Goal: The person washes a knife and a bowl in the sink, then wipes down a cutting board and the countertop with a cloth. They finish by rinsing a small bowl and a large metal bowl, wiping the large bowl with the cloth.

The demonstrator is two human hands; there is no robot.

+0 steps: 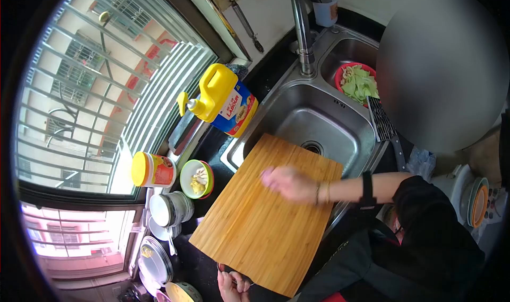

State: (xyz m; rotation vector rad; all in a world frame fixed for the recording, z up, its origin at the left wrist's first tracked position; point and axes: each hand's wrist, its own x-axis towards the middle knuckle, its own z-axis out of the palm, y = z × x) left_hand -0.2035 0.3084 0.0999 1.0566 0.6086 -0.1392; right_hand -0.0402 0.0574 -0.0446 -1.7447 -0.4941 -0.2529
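A wooden cutting board (265, 217) lies at a slant, its far end over the sink and its near end on the dark counter. My left hand (232, 286) is closed at the board's near edge, its fingers curled around what looks like a thin metal handle there. Over the far half of the board is my right hand (292, 185), smeared by motion. Its fingertips look pinkish, and I cannot make out whether anything is in them. A dark band sits on the right wrist.
Left of the board stand a yellow detergent jug (226, 100), a green bowl (196, 180) with pale pieces, a yellow-lidded tub (154, 169) and stacked dishes (154, 259). A faucet (303, 36) rises behind the sink (324, 108). A red basket (342, 71) holds leafy greens, near a knife (398, 148).
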